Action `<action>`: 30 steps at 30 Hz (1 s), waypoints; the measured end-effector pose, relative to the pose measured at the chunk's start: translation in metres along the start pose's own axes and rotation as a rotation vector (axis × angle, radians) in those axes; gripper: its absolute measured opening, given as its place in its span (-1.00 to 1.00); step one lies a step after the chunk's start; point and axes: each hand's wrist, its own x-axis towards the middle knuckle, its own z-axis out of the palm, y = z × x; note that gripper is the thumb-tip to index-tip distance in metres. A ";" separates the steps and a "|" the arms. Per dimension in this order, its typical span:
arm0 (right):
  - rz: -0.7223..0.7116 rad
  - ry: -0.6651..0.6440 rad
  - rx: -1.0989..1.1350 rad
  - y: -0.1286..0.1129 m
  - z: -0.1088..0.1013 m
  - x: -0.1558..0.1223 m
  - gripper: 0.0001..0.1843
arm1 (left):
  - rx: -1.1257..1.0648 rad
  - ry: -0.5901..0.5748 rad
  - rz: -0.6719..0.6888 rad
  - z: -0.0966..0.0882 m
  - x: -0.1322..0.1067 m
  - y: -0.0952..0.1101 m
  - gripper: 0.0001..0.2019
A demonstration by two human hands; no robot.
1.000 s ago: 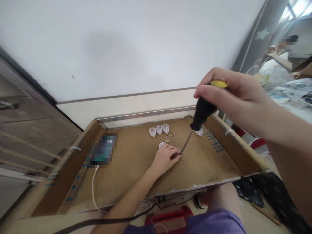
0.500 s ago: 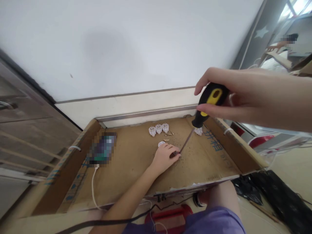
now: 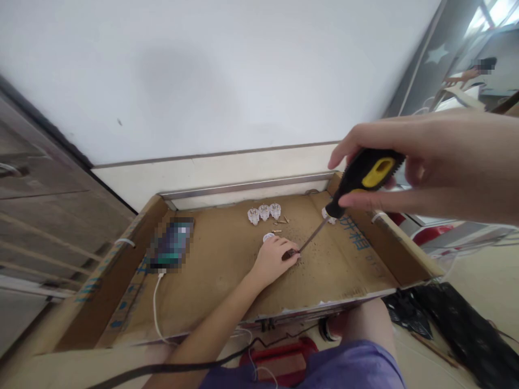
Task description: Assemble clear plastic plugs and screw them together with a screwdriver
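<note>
My right hand (image 3: pixel 425 159) is wrapped round the black and yellow handle of a screwdriver (image 3: pixel 365 175), raised above the right side of a shallow cardboard tray (image 3: pixel 365 254). The shaft slants down and left, and its tip meets a small dark part (image 3: pixel 290 254) on the tray floor. My left hand (image 3: pixel 273 262) rests on the tray with its fingers pinched on that dark part. A small white round piece (image 3: pixel 267 237) lies just behind my left hand.
Three clear plastic plug pieces (image 3: pixel 264 213) stand in a row at the tray's back, with small brass bits (image 3: pixel 279 221) beside them and another clear piece (image 3: pixel 329 217) at the right. A phone (image 3: pixel 172 246) with a white cable lies at the left. A white wall rises behind.
My right hand has rolled and shifted right, tilting the screwdriver handle flatter so its yellow inlay faces me. The tip has stayed on the dark part, and my left hand has barely moved.
</note>
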 end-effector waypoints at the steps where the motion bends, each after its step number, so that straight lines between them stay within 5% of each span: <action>1: 0.034 -0.011 0.006 -0.001 0.000 0.000 -0.59 | 0.000 0.001 -0.001 0.000 0.000 0.000 -0.87; 5: 0.119 -0.037 0.038 -0.001 -0.001 -0.002 -0.40 | -0.012 0.009 0.005 0.001 0.000 -0.001 -0.86; 8: 0.054 -0.048 0.004 0.003 -0.001 -0.006 -0.51 | -0.019 0.013 0.007 0.002 -0.001 -0.002 -0.85; 13: -0.084 -0.026 -0.104 0.008 0.000 -0.011 -0.43 | -0.021 0.012 0.016 0.002 0.000 -0.002 -0.85; 17: -0.013 -0.087 -0.048 0.003 -0.001 -0.008 -0.64 | -0.026 0.021 0.006 0.001 0.000 -0.001 -0.85; 23: -0.027 0.061 -0.119 0.003 -0.005 -0.009 -0.54 | -0.066 0.024 0.024 -0.002 0.001 0.001 -0.87; 30: -0.024 0.038 -0.086 0.005 -0.002 -0.010 -0.58 | 0.006 0.062 0.049 -0.005 0.001 0.002 -0.86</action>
